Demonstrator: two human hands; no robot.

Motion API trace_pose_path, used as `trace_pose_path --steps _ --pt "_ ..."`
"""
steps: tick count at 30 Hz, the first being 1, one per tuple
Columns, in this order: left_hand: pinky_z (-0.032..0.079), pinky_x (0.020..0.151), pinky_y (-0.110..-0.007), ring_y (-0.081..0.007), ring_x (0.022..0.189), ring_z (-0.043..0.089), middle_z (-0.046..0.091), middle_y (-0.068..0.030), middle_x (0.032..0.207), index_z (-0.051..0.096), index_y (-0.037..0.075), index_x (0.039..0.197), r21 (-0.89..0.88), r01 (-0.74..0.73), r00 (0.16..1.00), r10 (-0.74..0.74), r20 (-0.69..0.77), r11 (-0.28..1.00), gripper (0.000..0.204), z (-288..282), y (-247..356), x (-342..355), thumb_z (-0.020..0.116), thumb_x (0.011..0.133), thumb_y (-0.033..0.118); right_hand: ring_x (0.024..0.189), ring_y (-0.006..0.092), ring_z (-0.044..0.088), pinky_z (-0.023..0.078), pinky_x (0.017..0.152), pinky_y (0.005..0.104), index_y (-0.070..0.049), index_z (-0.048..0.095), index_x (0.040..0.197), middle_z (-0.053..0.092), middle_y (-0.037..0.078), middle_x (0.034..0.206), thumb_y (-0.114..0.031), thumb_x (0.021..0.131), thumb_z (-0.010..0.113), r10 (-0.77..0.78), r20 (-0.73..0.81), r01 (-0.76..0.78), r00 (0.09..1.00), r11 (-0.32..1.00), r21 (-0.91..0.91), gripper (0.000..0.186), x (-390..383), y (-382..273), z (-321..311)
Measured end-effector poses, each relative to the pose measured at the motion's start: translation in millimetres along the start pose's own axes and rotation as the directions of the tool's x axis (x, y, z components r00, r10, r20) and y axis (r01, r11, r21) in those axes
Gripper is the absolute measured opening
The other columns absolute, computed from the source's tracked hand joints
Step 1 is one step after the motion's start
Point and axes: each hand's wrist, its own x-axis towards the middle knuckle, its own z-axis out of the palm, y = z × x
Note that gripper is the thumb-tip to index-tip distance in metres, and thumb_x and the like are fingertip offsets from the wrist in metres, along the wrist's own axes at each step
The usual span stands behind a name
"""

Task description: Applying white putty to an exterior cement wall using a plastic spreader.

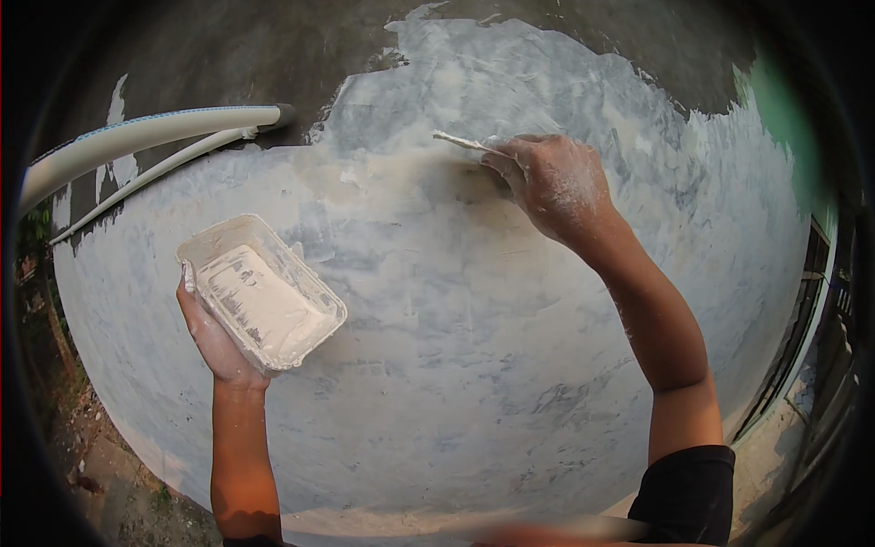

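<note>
My left hand (219, 345) holds up a rectangular plastic tub (276, 248), its palm and fingers around the side and underside. Pale, creamy putty (283, 314) covers the bottom of the tub, and dried smears coat its rim. In my right hand (561, 187) is a putty knife (460, 141), seen nearly edge-on and caked with putty; its handle is hidden in the closed fingers. The blade is at the upper part of the wall (437, 365), which carries uneven white and grey putty. Whether the blade touches the wall I cannot tell. White residue dusts both hands.
Two pale pipes (164, 120) stick out of the wall at the upper left. Dark, uncoated wall (273, 55) runs along the top, with a green painted strip (786, 128) at the right. Ground with debris (100, 456) shows lower left, and a framed opening (807, 301) lies far right.
</note>
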Motion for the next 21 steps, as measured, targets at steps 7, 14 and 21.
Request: trace_pose_path --steps 7,14,21 --pt "0.055 0.089 -0.036 -0.0221 0.107 0.061 0.057 -0.0078 0.122 0.048 0.011 0.133 -0.056 0.106 0.989 -0.099 0.114 0.993 0.058 4.4 -58.5 -8.5 0.028 0.101 0.055 0.08 0.0262 0.07 0.056 0.068 0.0364 -0.013 0.074 0.106 0.073 0.007 0.098 -0.023 0.092 0.063 0.049 -0.287 -0.12 0.957 0.964 -0.235 0.02 -3.4 74.2 -1.3" --pt "0.053 0.09 -0.039 -0.0231 0.111 0.06 0.056 -0.0124 0.127 0.045 0.006 0.136 -0.223 0.374 0.92 -0.329 0.214 0.9 0.062 17.1 -145.7 -65.2 0.031 0.099 0.054 0.082 0.0204 0.07 0.055 0.067 0.0342 -0.012 0.069 0.108 0.073 0.007 0.098 -0.018 0.087 0.07 -0.013 0.294 -0.005 0.956 0.998 0.062 0.022 -138.4 51.2 14.4" --pt "0.051 0.093 -0.043 -0.0288 0.114 0.057 0.053 -0.0167 0.13 0.041 0.003 0.138 -0.31 0.723 0.685 -0.584 0.434 0.618 0.067 43.6 -248.6 -150.2 0.038 0.095 0.054 0.086 0.0157 0.066 0.054 0.076 0.0289 0.006 0.06 0.114 0.068 0.011 0.101 -0.017 0.098 0.058 0.859 0.309 -0.52 0.409 -0.059 0.852 0.028 -299.8 78.5 11.2"
